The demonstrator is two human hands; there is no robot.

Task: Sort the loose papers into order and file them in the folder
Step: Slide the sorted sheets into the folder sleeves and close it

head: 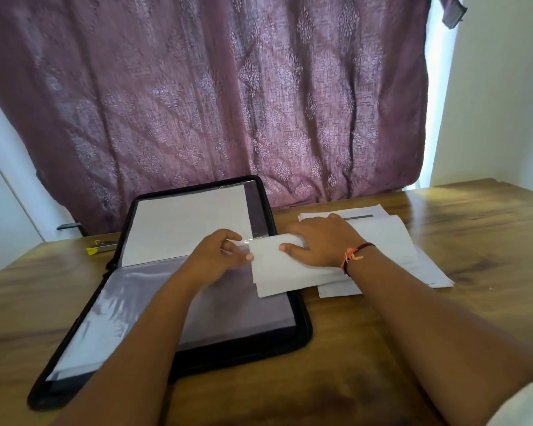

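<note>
Zip folder (302,333) open flat on worktop (382,348), clear sleeve (136,302) uppermost. Left hand (219,256): fingers pinch sleeve's right edge at mouth. Right hand (320,241): fingers and thumb curled round few sheets (277,272), leading edge at sleeve mouth, rest overhanging folder's right side. Loose paper pile (394,238) just right of folder. Advice: hold mouth wide, keep sheets square and flat, slide leftward slowly; corners likely to snag on film.

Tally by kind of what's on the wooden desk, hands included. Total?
Open black zip-around folder: 1
White paper stacks: 2, one bundle over the folder's edge, one loose pile on the wooden desk; sheets uncountable
Yellow-tipped utility knife: 1
Hands: 2, left hand pinching the folder's clear sleeve, right hand gripping the bundle
Total: 6
</note>
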